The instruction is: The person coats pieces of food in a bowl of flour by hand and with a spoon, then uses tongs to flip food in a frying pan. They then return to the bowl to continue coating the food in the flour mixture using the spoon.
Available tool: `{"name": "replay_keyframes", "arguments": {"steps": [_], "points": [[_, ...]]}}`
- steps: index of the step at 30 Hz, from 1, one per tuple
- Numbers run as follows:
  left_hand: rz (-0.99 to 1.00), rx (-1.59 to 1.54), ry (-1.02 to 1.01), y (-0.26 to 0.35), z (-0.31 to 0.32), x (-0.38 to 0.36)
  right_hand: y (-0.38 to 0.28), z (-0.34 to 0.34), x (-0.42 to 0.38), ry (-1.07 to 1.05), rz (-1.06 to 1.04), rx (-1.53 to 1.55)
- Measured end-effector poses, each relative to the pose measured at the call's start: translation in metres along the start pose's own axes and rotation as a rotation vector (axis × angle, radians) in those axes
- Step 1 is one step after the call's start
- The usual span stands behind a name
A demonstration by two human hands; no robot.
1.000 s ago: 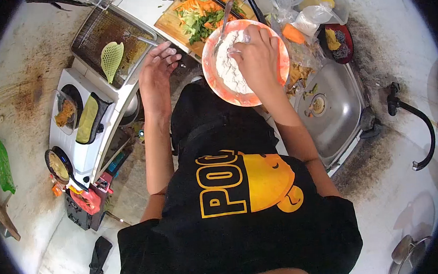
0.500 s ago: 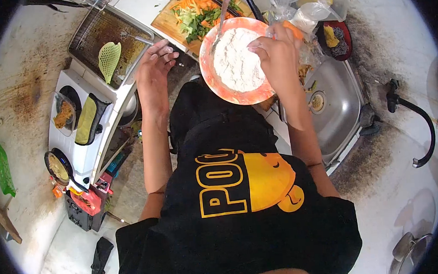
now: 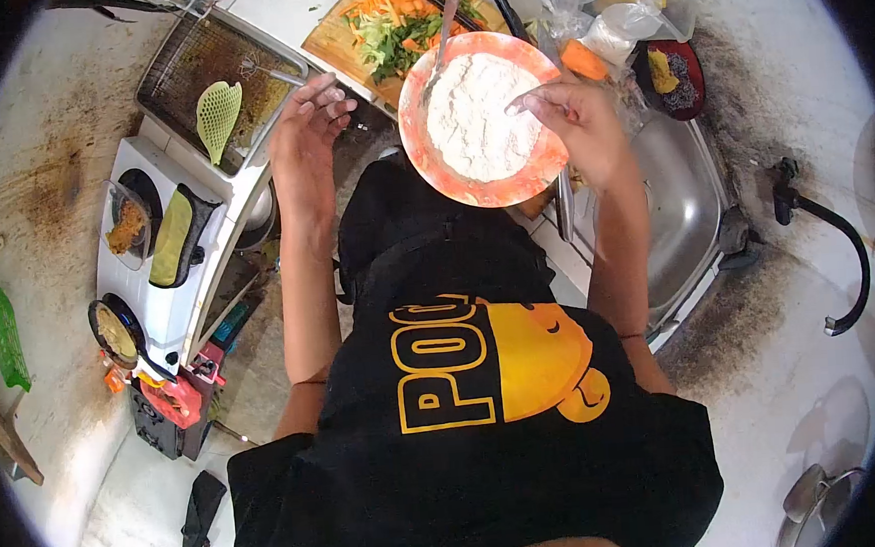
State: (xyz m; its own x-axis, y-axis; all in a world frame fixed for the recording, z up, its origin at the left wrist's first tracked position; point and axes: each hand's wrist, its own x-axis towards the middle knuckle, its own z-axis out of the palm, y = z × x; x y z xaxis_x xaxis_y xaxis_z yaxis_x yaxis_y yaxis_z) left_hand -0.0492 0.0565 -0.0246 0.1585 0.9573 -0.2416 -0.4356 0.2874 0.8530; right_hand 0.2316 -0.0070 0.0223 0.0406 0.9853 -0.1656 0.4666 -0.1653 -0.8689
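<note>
An orange bowl [image 3: 418, 146] heaped with white flour [image 3: 473, 116] sits on the counter in front of me, a metal spoon [image 3: 440, 41] leaning in its far side. My right hand [image 3: 584, 129] rests at the bowl's right rim, its flour-dusted fingertips reaching over the edge of the flour and holding nothing that I can see. My left hand [image 3: 308, 146] hovers to the left of the bowl with fingers spread and empty, also dusted white.
A cutting board with chopped vegetables [image 3: 387, 26] lies behind the bowl. To the right are a steel sink [image 3: 689, 208], a black faucet [image 3: 826, 240], plastic bags [image 3: 613, 32] and a dark red bowl [image 3: 674, 73]. A white stove [image 3: 173, 290] and a tray with a green spatula [image 3: 219, 111] stand left.
My right hand has pulled out of the flour and moved right to the bowl's rim. The bowl shifted slightly up and left. My left hand barely moved.
</note>
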Motion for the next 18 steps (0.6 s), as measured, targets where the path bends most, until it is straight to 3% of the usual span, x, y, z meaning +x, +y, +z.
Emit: {"name": "replay_keyframes", "arguments": {"steps": [1,5,8,10,13,14,16,18], "points": [[0.0,0.0,0.0,0.001,0.002,0.0,-0.002,-0.002,-0.003,-0.022,0.05,0.153],[-0.001,0.004,0.01,0.002,0.004,-0.001,-0.013,-0.022,-0.022,0.034,0.096,0.132],[-0.005,0.021,0.004,0.001,0.0,-0.001,0.004,-0.041,-0.042,0.166,0.117,0.161],[-0.014,0.038,-0.008,-0.002,-0.005,0.0,0.007,-0.05,-0.059,0.45,0.263,0.215],[-0.021,0.029,-0.04,-0.005,-0.01,0.004,0.025,-0.078,-0.082,0.547,0.332,0.156],[-0.019,0.036,-0.034,-0.004,-0.008,0.003,0.031,-0.08,-0.085,0.549,0.334,0.157],[-0.018,0.043,-0.028,-0.004,-0.006,0.004,0.04,-0.082,-0.09,0.774,0.336,0.01],[-0.026,0.064,-0.018,-0.006,-0.004,0.006,0.035,-0.071,-0.083,0.778,0.258,-0.08]]}}
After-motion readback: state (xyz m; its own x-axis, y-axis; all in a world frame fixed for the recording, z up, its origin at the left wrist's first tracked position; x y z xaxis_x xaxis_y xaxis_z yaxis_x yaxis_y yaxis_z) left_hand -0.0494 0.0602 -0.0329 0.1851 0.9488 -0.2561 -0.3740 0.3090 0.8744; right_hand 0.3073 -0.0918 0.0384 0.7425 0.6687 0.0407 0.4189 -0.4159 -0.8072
